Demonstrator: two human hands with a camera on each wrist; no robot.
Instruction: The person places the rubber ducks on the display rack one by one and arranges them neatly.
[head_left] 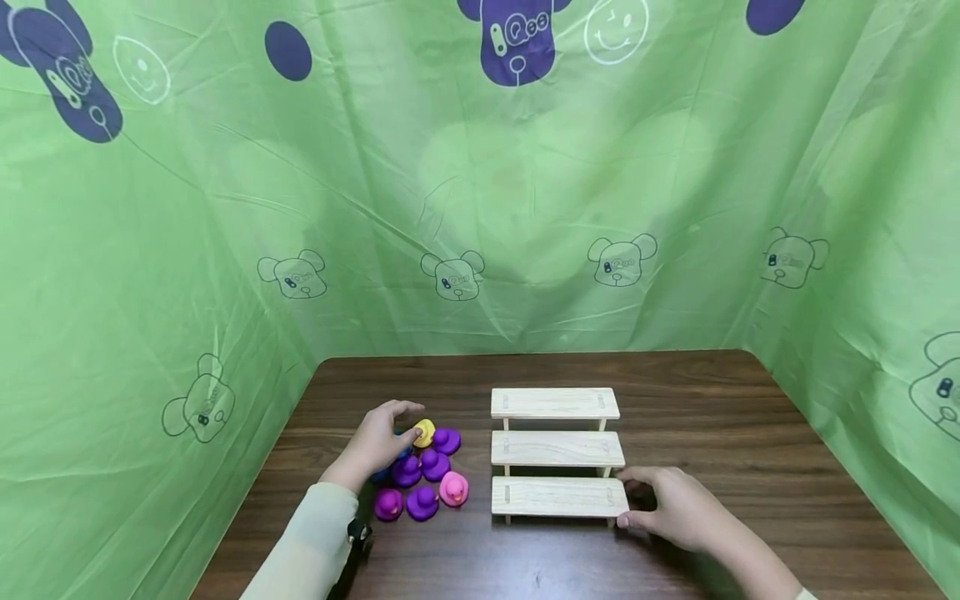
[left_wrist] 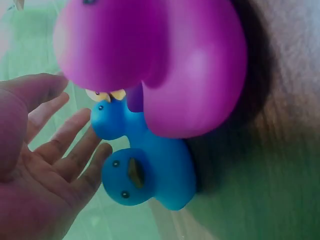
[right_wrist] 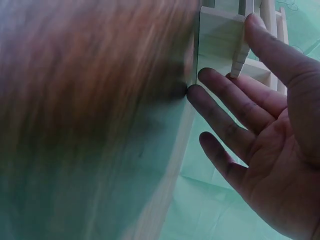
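My left hand (head_left: 378, 446) reaches over a cluster of small rubber ducks, its thumb beside the yellow duck (head_left: 425, 429). Its fingers are extended and spread, with nothing held, in the left wrist view. There, a magenta duck (left_wrist: 200, 75) looms close, with two blue ducks (left_wrist: 172, 175) beyond it; the hand partly covers the blue ones in the head view. Several purple ducks (head_left: 422, 502) and a pink duck (head_left: 453, 489) lie in the group. At the right end of the three-step wooden shelf (head_left: 558, 497), my right hand (head_left: 675, 506) grips the lowest plank between thumb and index finger.
Shelf and ducks stand on a dark brown wooden table (head_left: 712, 417), the ducks left of the shelf. A green printed cloth (head_left: 525, 200) hangs behind the table and along both sides. On the left wrist is a black strap (head_left: 358, 531).
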